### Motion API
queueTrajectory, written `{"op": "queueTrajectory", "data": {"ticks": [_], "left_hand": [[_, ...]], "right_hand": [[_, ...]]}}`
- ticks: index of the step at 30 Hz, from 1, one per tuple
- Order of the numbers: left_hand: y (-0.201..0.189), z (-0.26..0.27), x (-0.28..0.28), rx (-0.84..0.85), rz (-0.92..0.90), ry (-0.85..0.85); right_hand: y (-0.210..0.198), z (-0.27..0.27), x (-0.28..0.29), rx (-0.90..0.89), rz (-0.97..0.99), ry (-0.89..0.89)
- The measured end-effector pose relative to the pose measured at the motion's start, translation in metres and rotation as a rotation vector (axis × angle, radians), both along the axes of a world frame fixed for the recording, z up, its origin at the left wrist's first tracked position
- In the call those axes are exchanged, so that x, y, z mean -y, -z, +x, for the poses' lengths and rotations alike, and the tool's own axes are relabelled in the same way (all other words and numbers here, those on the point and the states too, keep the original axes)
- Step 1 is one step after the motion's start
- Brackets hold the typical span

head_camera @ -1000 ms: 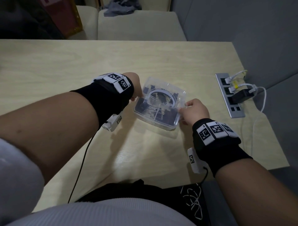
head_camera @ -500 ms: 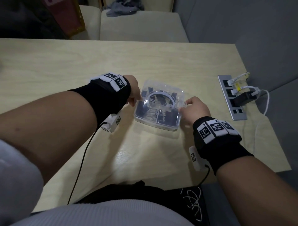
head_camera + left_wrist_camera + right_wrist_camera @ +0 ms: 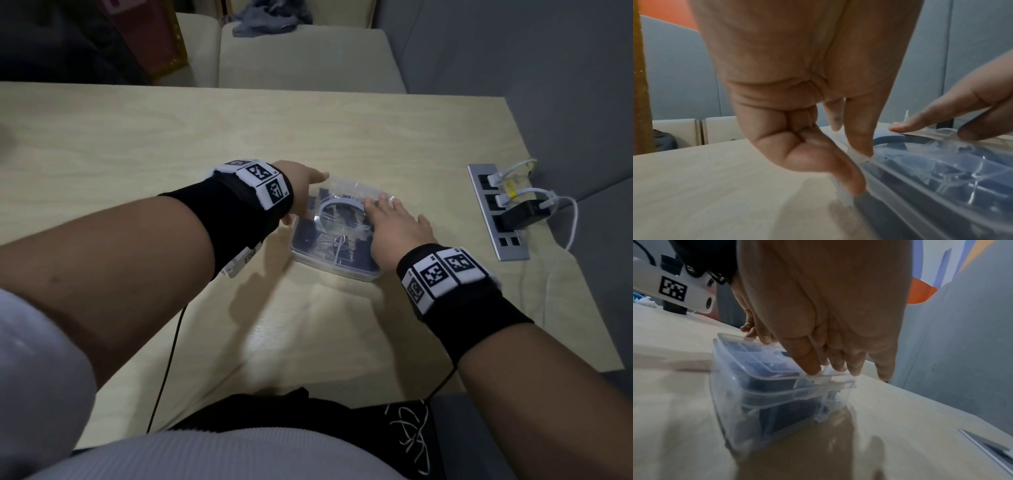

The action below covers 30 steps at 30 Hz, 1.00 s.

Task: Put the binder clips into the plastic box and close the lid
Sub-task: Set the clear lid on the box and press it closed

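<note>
Overhead, right hand (image 3: 394, 228) flat on lid (image 3: 346, 192), left wrist view, thumb (image 3: 849, 175) at rim.

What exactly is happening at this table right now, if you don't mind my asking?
A person is closing a clear plastic box that sits on the pale wooden table. Dark binder clips are already inside, visible through the plastic. The right hand lies flat with straight fingers on the transparent lid, pressing it down. The left hand touches the box's opposite edge with its fingertips, steadying it. Whether the lid has fully snapped shut cannot be told.
</note>
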<state>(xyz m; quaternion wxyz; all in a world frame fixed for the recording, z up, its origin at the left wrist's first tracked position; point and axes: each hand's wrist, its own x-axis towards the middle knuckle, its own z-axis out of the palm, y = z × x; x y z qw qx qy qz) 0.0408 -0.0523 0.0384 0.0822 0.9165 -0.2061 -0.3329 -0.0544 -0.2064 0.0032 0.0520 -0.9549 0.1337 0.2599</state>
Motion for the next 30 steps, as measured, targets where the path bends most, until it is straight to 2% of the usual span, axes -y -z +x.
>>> {"op": "queueTrajectory", "data": {"ticks": [4, 8, 10, 12, 14, 17, 22, 30], "left_hand": [[-0.008, -0.003, -0.001, 0.012, 0.029, 0.043], [-0.009, -0.005, 0.002, -0.018, 0.078, 0.077], [-0.008, -0.005, 0.006, 0.029, 0.119, 0.106], [-0.009, -0.006, 0.009, 0.103, 0.159, 0.147], [-0.011, -0.008, 0.011, 0.129, 0.177, 0.159], [-0.011, -0.008, 0.01, 0.124, 0.156, 0.124], [-0.006, -0.007, 0.012, 0.142, 0.15, 0.104], [0.008, 0.0, 0.017, 0.21, 0.182, 0.132]], "right_hand": [[-0.006, 0.005, 0.007, -0.1, 0.049, -0.024], [-0.007, 0.006, 0.013, -0.054, 0.113, -0.009], [-0.006, 0.002, 0.012, 0.054, 0.159, 0.103], [-0.007, -0.003, 0.014, 0.152, 0.173, 0.312], [-0.011, -0.008, 0.018, 0.107, 0.131, 0.445], [-0.011, -0.01, 0.018, 0.022, 0.067, 0.425], [-0.015, -0.007, 0.002, 0.022, -0.053, 0.367], [-0.014, -0.002, -0.002, 0.007, -0.085, 0.297]]}}
